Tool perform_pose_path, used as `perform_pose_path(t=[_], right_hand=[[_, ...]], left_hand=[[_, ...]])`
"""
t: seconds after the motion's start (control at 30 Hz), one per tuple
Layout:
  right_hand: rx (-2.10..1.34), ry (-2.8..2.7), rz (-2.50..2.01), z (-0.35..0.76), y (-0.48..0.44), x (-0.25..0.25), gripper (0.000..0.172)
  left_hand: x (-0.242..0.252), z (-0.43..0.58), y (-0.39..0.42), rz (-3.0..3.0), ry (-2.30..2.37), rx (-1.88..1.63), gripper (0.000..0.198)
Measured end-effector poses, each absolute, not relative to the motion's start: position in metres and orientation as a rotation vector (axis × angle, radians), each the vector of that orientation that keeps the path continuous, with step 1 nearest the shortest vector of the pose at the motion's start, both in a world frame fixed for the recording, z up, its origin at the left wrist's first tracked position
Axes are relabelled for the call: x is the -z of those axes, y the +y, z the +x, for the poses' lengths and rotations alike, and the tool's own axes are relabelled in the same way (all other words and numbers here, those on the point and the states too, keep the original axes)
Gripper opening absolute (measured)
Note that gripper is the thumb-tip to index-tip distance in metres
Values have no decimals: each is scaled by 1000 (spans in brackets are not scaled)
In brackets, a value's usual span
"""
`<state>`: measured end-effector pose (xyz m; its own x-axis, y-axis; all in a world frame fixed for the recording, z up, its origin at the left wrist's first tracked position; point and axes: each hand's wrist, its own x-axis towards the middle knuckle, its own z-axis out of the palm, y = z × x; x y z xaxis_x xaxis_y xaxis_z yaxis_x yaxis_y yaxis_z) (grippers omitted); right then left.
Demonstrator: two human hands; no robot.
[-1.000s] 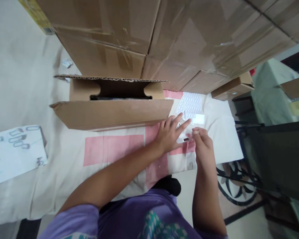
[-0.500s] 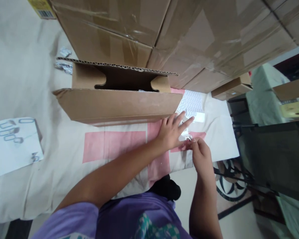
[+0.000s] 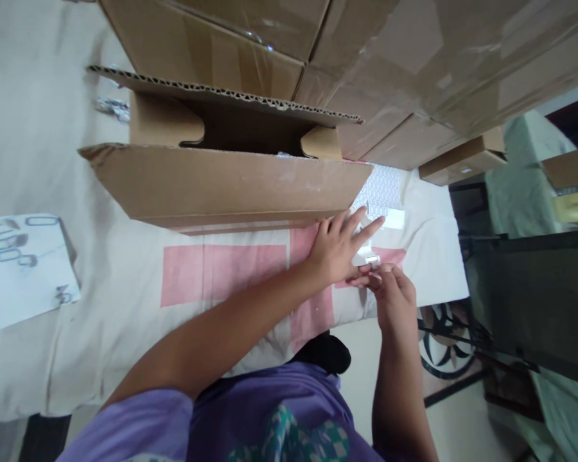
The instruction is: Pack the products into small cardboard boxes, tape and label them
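My left hand lies palm down with fingers spread on a white sticker sheet, beside the front right corner of an open cardboard box. My right hand is closed in a pinch at the near edge of that sheet, just below a small dark-outlined rectangle. Its fingertips partly hide what they grip. Beyond my left fingers lies a larger sheet printed with rows of small outlined rectangles, its left part hidden by the box.
Taped cardboard boxes stand stacked behind the open box. A white paper with outlined shapes lies at left. Crumpled silvery scraps sit behind the box. A smaller carton stands at the table's right end, near a dark chair.
The view has shifted slightly, so the box appears larger. My left hand stays spread on the sheet. The small outlined rectangle by my right fingertips now shows more plainly.
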<state>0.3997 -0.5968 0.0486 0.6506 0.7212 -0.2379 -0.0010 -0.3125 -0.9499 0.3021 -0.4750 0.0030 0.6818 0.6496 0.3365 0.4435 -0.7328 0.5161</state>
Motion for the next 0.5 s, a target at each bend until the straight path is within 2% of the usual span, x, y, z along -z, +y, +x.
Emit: perform_pose_path(t=[0.3, 0.5], right_hand=[[-829, -508, -1726, 409, -590, -42, 38], [-807, -477, -1710, 403, -590, -42, 30]], left_hand=[[-3, 302, -473, 2498, 829, -694, 95], [1, 303, -472, 2499, 829, -752, 91]])
